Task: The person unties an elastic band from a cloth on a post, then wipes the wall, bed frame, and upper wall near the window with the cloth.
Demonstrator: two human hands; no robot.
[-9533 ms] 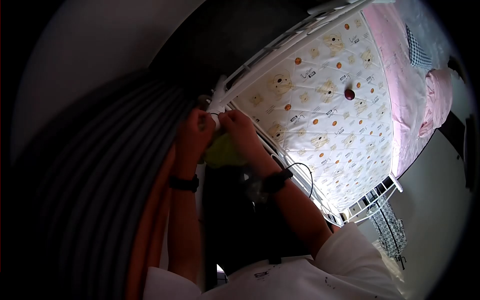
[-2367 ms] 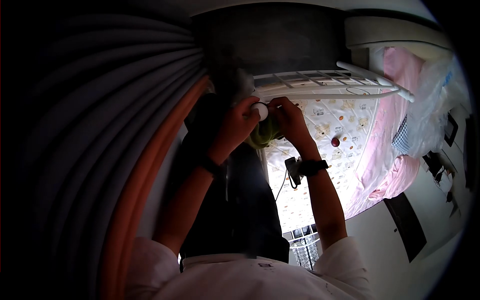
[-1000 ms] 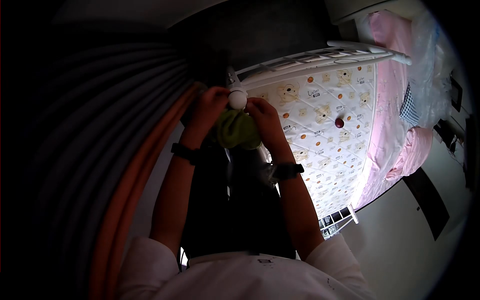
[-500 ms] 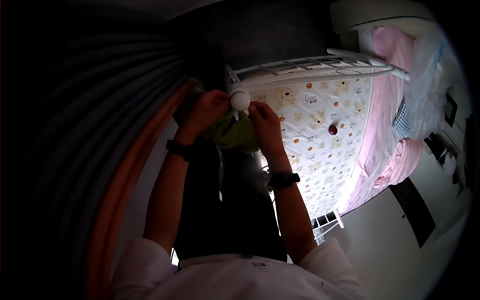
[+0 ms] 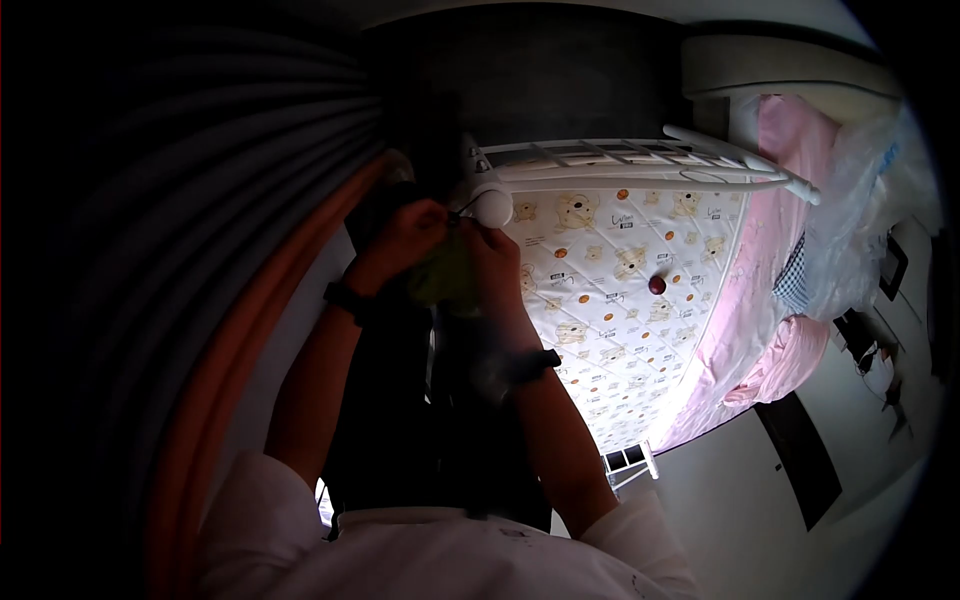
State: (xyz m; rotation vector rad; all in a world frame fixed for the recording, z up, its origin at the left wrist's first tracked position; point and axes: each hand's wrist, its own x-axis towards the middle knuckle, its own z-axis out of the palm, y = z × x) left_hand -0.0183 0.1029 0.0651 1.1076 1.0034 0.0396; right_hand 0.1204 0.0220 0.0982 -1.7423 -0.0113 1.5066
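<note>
In the head view a piece of green cloth (image 5: 446,275) hangs in dim light just below the round white knob (image 5: 492,207) of a bedpost. My left hand (image 5: 412,235) pinches its upper left edge, fingers closed. At the right edge, my right hand (image 5: 493,262) is also closed on the cloth, just under the knob. Between my fingers and the knob shows a thin dark cord (image 5: 464,209); whether it belongs to the cloth I cannot tell. Dark bands circle both my wrists. The cloth's lower part fades into shadow.
A white metal bed rail (image 5: 640,180) runs right from the post. On the bear-print mattress (image 5: 620,330) lies a dark red ball-like object (image 5: 657,285). Pink bedding (image 5: 785,365) and clear plastic (image 5: 850,230) are at the far side. An orange and dark curtain (image 5: 260,310) hangs at left.
My right hand has moved left and down, from beside the knob to below it, closer to my left hand. The green cloth is now bunched narrower, and the dark cord has come into view.
</note>
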